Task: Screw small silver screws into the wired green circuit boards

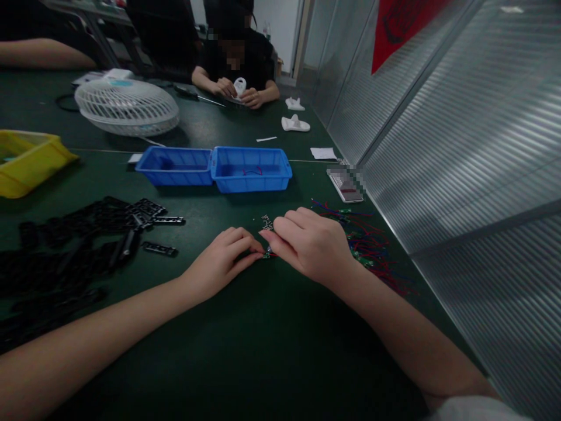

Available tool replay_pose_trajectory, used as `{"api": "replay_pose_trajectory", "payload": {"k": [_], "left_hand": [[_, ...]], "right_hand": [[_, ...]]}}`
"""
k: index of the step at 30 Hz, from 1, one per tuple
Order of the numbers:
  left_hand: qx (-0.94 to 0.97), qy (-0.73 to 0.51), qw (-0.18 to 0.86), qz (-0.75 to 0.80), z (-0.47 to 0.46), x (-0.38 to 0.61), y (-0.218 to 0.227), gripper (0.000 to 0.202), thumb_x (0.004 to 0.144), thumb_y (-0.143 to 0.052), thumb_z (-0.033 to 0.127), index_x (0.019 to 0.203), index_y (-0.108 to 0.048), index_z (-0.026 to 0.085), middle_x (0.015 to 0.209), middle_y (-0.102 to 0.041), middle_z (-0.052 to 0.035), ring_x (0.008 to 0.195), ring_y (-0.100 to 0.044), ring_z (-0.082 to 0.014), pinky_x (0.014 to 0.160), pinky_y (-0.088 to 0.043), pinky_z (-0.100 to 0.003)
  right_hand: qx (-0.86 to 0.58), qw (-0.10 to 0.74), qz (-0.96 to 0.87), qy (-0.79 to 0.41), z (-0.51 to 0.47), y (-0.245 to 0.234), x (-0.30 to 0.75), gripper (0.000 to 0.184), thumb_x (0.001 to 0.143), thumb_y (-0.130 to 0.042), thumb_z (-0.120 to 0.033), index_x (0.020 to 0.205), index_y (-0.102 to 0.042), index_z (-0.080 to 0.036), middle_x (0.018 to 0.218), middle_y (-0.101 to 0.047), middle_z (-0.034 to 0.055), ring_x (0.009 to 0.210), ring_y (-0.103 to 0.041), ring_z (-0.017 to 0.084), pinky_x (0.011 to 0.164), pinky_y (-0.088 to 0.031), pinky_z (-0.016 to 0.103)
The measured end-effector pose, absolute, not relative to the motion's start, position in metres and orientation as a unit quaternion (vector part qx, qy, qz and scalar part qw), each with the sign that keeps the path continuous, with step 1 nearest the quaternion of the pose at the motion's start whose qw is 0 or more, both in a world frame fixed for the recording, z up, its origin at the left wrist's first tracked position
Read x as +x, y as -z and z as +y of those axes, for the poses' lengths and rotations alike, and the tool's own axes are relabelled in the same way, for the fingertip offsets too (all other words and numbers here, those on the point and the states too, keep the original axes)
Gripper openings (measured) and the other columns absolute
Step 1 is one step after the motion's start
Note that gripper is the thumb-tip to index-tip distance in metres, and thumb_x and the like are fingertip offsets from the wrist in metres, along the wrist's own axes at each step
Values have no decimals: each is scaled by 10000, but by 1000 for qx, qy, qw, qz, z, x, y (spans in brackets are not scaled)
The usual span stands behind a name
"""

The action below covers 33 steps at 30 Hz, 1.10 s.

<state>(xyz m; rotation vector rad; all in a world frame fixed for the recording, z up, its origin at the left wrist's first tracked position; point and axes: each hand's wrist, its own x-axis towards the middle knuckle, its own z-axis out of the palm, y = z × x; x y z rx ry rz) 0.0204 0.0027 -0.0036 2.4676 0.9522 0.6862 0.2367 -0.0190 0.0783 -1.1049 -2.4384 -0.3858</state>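
Observation:
My left hand pinches a small green circuit board between thumb and fingertips, low over the table. Close against it, my right hand is curled with thumb and forefinger together; whatever lies inside is hidden by the fingers. A short bit of red wire shows between the two hands. Just beyond my fingers lies a little heap of small screws. To the right of my right hand, partly behind it, spreads a pile of green boards with red and blue wires.
Black plastic parts cover the left side. Two blue bins stand ahead, a yellow bin at far left. A fan lies behind them. A phone rests near the right partition. Across the table, another person handles a white part.

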Motion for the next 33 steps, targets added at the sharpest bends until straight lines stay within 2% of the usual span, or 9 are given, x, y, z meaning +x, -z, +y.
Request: {"api": "replay_pose_trajectory", "payload": {"k": [6,9,13,17,20,33], "left_hand": [[896,-224,196,330,2,22,2,171,994,-456,323,985,-579,205,981,-573,-39,911,-503,-197,808,-413,-356],[899,-222,191,326,2,21,2,167,997,-450,315,1017,-575,206,983,-571,-40,910,-499,-194,806,-405,-354],[898,-222,194,327,2,21,-1,178,991,-453,331,987,-584,211,942,-571,-39,880,-496,-195,773,-401,-343],[894,-215,211,332,2,21,-4,191,994,-445,334,976,-586,207,935,-580,-39,886,-502,-193,779,-406,-338],[889,-226,218,334,2,21,-3,181,992,-452,341,982,-581,214,937,-583,-31,890,-508,-190,788,-408,-336],[889,-226,220,333,1,21,-5,138,985,-482,315,971,-572,211,909,-563,-19,881,-501,-182,769,-410,-317]], "right_hand": [[-424,206,-876,99,-17,-79,236,363,1002,-374,-397,771,-564,-191,747,-605,18,708,-491,138,595,-263,313],[-433,218,-874,33,-16,-84,238,302,977,-413,-421,870,-555,-177,798,-613,13,739,-537,129,584,-295,282],[-379,251,-890,-40,-17,-96,246,204,949,-471,-350,1030,-532,-174,883,-635,7,764,-578,106,579,-352,234],[-333,220,-917,-20,-18,-108,254,178,958,-467,-309,1030,-571,-184,996,-661,33,877,-602,126,673,-422,242],[-328,195,-924,-10,-19,-112,256,191,972,-450,-296,1019,-602,-191,1008,-664,31,911,-607,131,711,-440,247],[-303,189,-934,32,-21,-117,260,221,978,-463,-304,1018,-646,-187,1049,-665,34,911,-625,120,697,-450,238]]}}
